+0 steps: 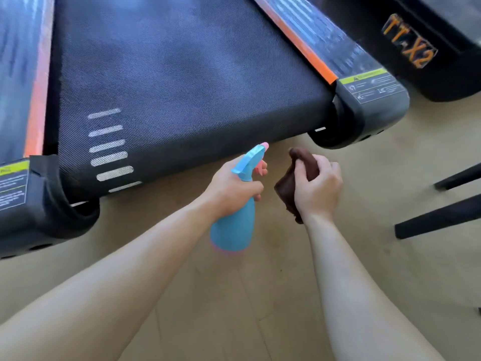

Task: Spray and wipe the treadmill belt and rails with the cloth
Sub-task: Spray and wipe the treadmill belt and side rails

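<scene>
The treadmill's dark belt (169, 74) fills the upper half of the head view, with white stripes near its rear edge. Orange-edged side rails run along the left (23, 61) and the right (328, 45). My left hand (231, 188) grips the neck of a blue spray bottle (234, 227) with a pink nozzle and trigger; a finger lies on the trigger and the nozzle points toward the belt's rear edge. Just to its right, my right hand (316, 188) holds a bunched brown cloth (286, 186) above the floor, short of the belt.
A light wooden floor (260, 295) lies under my arms. A second black machine marked TT-X2 (408, 43) stands at the upper right. Two dark furniture legs (437, 217) jut in from the right edge. Black end caps (372, 110) close off the rails.
</scene>
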The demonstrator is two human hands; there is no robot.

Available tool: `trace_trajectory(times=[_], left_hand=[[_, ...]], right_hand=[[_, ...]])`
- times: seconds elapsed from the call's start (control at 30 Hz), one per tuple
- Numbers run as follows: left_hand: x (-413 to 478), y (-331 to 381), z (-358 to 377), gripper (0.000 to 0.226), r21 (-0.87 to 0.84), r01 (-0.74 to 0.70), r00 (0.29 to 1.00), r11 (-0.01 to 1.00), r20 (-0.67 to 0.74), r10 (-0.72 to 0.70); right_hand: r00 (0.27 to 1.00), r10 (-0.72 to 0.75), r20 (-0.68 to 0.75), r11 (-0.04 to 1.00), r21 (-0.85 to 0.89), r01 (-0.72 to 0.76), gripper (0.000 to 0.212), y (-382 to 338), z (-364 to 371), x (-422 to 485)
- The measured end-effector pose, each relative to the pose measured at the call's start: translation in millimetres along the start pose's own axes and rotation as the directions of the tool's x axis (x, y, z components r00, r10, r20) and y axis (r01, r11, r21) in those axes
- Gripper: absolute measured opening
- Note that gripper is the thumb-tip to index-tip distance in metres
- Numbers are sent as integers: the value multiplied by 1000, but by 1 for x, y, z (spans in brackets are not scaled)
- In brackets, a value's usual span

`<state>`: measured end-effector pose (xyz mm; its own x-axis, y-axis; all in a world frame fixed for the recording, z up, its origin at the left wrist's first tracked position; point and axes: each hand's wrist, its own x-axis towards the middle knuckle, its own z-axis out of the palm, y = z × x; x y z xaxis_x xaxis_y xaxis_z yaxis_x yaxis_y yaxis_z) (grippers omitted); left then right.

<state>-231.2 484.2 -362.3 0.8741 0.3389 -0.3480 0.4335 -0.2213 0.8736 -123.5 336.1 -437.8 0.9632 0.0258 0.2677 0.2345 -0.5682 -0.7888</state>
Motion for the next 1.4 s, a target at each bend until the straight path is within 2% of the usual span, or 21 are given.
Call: trace_trajectory(times=[0.13,0.2,0.37,0.43,0.5,0.53,0.6,0.67,0.7,0.8,0.9,1.0,1.07,1.17,1.23,1.33,1.4], left_hand=[[7,11,5,22,-54,5,1000,999,-20,-6],[7,11,6,23,-50,17,1000,999,-15,-17],[4,2,0,48,31,16,1000,999,-19,-15],[2,0,-7,55,31,8,999,999,-47,-6],[1,1,-15,53,36,-1,997,999,-76,4],[1,2,-20,48,36,-3,996,999,-91,6],[2,3,-28,41,43,1,993,999,-118,4],[2,6,-33,44,51,2,993,999,-118,4],[2,7,-35,48,61,-3,994,998,-113,10],[2,9,-37,55,71,-28,995,997,-97,34],[1,7,-39,50,51,-32,995,998,-88,36],[-1,7,-41,53,50,-25,997,998,-75,29],[-2,7,-43,52,66,-22,996,998,-79,27],[-3,5,-46,47,92,11,996,996,-93,-2],[-5,7,-48,50,97,-1,997,995,-81,9],[-7,8,-54,50,77,-20,997,997,-68,25],[-9,6,-57,41,63,-13,997,998,-70,17]], right_hand=[[998,-41,-37,999,9,41,23,1,-4,25],[995,-78,-58,997,16,79,26,0,-1,38],[969,-203,-143,978,8,207,35,-19,24,83],[959,-177,-220,984,-6,180,32,-33,41,94],[940,-156,-303,986,2,164,27,-46,57,84],[934,-200,-296,978,-4,208,26,-48,63,72],[913,-365,-182,930,-40,364,25,-46,70,47],[865,-492,-97,869,-120,480,24,-37,68,48],[850,-518,-98,851,-165,499,23,-33,66,58],[867,-453,-207,883,-241,404,23,-29,56,94],[881,-358,-310,915,-303,266,23,-28,52,112],[898,-250,-361,960,-213,182,26,-36,60,95],[909,-290,-298,956,-119,267,25,-45,71,60],[876,-472,-102,881,-82,466,24,-51,87,12],[849,-518,-102,854,-117,507,24,-51,86,23],[850,-495,-182,863,-216,456,25,-46,72,64],[886,-358,-294,925,-241,293,26,-40,59,97]])
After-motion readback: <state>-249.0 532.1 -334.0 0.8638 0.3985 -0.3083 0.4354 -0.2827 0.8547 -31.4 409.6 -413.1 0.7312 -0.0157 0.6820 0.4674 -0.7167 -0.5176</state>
